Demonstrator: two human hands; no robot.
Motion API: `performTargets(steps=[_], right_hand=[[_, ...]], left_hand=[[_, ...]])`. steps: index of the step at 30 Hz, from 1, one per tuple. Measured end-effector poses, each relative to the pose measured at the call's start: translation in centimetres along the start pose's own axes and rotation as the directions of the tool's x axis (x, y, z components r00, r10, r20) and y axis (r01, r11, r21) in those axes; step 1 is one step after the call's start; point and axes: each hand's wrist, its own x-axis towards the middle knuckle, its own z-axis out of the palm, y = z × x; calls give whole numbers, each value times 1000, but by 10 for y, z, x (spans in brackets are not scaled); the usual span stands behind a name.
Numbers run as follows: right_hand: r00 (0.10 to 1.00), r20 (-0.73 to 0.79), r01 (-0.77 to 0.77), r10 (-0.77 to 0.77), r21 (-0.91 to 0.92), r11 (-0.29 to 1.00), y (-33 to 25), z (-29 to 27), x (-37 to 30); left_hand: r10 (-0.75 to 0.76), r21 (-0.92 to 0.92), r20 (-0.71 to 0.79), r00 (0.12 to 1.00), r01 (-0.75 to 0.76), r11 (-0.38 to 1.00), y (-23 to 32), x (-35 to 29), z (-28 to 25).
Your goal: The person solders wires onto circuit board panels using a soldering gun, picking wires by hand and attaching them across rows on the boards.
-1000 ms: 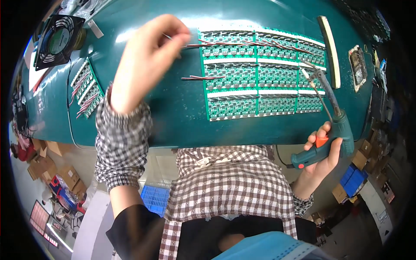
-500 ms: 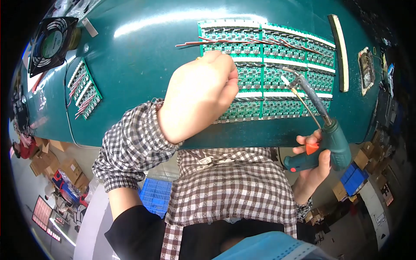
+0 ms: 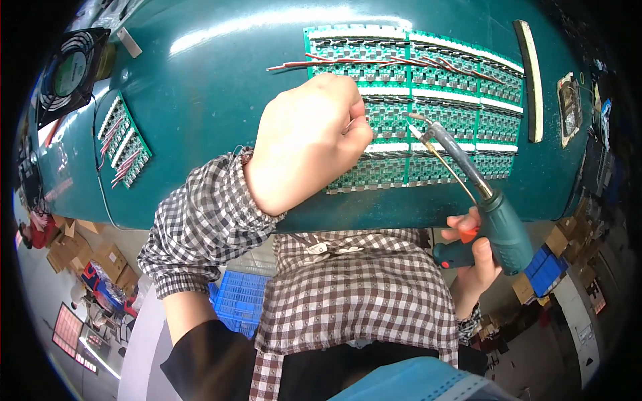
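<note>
A green tabletop (image 3: pixel 221 127) carried a grid of circuit boards (image 3: pixel 455 117), its rows running left to right ahead of the person. A soldering iron (image 3: pixel 503 230) came in from the lower right, its handle wrapped in the right hand (image 3: pixel 478 275) — the long axis slanted up and leftward over the boards. The left hand (image 3: pixel 304 137), the nearer to the boards, was curled narrow over their left part; whether it held anything could not be told. Wires (image 3: pixel 354 61) lay across the farthest row, beyond that hand. The iron's tip (image 3: pixel 412 116) sat right of the left fingers — near, but apart.
</note>
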Motion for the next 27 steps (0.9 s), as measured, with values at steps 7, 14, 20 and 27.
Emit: performTargets(steps=[7,14,20,27], right_hand=[[1000,20,-20,21,-42,999,0,8,-2],[998,57,-41,38,56,998,-2,9,-2],[996,72,-52,61,-114,992,-3,15,-2],[1000,28,-1,5,-155,988,-2,18,-3]], left_hand=[[-19,-14,15,1000,20,1000,-1,0,-1],[18,-36,-41,999,-19,999,-2,0,2],[-3,-73,-9,1000,3,997,-2,0,0],[-9,-101,13,1000,11,995,-3,2,0]])
